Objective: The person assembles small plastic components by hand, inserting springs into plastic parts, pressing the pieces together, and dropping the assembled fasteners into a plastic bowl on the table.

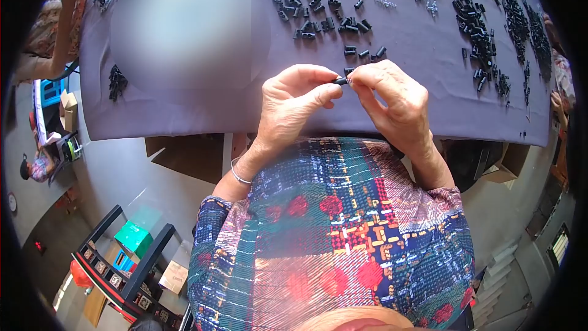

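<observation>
Head view: a small black cylinder [341, 81] is between your two hands, in front of your chest and above the near part of a table covered in purple-grey cloth [422, 43]. It looks light and stiff, probably hard plastic, with little fragile about it. Its smooth, narrow body could roll or slip out of a loose pinch, so it is best taken by the sides near the middle, leaving both ends free.

Its long axis runs roughly sideways, from your left hand to your right, close to level across the view. One end points toward your right fingertips; the other is tucked into your left pinch. Which end is open, if either, is too small to tell.

Your left hand [289, 105] has its thumb and index finger nearly closed, with the cylinder pinched between their tips. Your right hand [397, 95] has its fingertips drawn together at the cylinder's right end. Whether they grip the cylinder or some tiny part beside it, you cannot tell.

Just beyond your hands lie a few loose black pieces [350, 50], with a scattered group [291, 11] farther off. Clear, coil-like pieces [384, 1] lie near the far side, and a dense black pile [473, 21] is toward your right.
</observation>
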The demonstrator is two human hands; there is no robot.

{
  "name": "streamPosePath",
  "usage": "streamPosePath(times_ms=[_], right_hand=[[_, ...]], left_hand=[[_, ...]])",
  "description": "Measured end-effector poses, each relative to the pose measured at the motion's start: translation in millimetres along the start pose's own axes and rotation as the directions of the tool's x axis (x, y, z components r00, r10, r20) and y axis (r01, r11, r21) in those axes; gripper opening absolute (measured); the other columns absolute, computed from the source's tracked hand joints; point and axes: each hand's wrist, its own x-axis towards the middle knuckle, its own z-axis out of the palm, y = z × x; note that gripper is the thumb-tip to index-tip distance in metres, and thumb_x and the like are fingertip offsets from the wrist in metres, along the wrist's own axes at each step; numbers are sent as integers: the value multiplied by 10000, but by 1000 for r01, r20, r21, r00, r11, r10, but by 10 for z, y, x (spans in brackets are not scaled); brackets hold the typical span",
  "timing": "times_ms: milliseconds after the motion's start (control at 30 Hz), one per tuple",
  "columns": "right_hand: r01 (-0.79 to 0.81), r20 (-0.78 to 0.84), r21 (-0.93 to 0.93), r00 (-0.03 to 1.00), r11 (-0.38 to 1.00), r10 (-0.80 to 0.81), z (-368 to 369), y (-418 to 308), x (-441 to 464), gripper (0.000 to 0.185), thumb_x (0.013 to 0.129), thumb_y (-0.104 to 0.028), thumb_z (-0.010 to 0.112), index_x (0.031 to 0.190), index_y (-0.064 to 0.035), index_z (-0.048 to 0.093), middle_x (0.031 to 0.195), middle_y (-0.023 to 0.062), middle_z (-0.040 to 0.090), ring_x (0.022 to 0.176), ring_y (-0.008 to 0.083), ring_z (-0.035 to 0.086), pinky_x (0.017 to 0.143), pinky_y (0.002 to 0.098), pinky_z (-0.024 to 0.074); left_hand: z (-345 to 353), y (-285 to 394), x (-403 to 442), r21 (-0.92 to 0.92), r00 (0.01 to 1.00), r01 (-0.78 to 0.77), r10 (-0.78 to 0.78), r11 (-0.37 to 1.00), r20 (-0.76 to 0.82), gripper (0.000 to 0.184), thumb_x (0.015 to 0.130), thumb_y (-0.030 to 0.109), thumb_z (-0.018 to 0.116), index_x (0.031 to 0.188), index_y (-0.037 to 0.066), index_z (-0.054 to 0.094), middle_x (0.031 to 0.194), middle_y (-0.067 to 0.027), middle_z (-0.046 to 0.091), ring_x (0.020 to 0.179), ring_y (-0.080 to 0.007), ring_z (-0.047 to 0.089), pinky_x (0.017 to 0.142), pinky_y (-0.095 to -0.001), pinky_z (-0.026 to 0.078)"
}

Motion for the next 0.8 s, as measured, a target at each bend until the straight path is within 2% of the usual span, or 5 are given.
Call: streamPosePath(times_ms=[300, 433, 533, 633, 800], right_hand=[[-9, 60, -76, 998, 997, 14, 18, -103, 13, 254, 741, 64, 686, 983, 11, 629, 883, 134, 662, 799, 288, 648, 685, 361, 550], [-98, -3, 59, 995, 993, 98, -11, -111, 26, 265, 705, 36, 744, 950, -11, 655, 903, 122, 658, 797, 284, 649, 703, 360, 550], [-19, 53, 56, 998, 998, 16, -41, -109, 32, 260, 703, 45, 740, 941, -17, 656, 872, 114, 641, 785, 274, 644, 679, 346, 545], [15, 55, 103, 998, 995, -21, -21, -95, -42, 259, 695, 60, 739, 924, -25, 655, 836, 96, 621, 736, 235, 614, 626, 328, 517], [-22, 73, 150, 997, 988, 11, -42, -38, -154, 261, 693, 61, 741, 926, -25, 659, 847, 90, 628, 729, 231, 607, 632, 325, 511]], left_hand=[[-35, -50, -2, -115, 998, 35, -29, 993, 52, 185, 896, 76, 686, 1051, -22, 654, 933, -88, 695, 832, -146, 675, 706, -255, 547], [-69, -38, -37, -246, 987, 141, -117, 959, 109, 198, 916, 103, 668, 1070, -18, 642, 951, -80, 686, 851, -143, 669, 713, -254, 538], [-77, -42, -57, -285, 969, 203, -151, 937, 193, 200, 921, 104, 661, 1079, -16, 634, 960, -79, 681, 851, -140, 665, 722, -252, 537], [-56, -19, -77, -270, 940, 302, -238, 914, 244, 204, 909, 110, 673, 1078, 0, 646, 925, -77, 680, 765, -114, 631, 712, -246, 531], [-18, 45, -77, -136, 923, 334, -294, 933, 249, 225, 905, 133, 682, 1076, -12, 661, 856, -66, 681, 711, -89, 609, 658, -230, 522]])
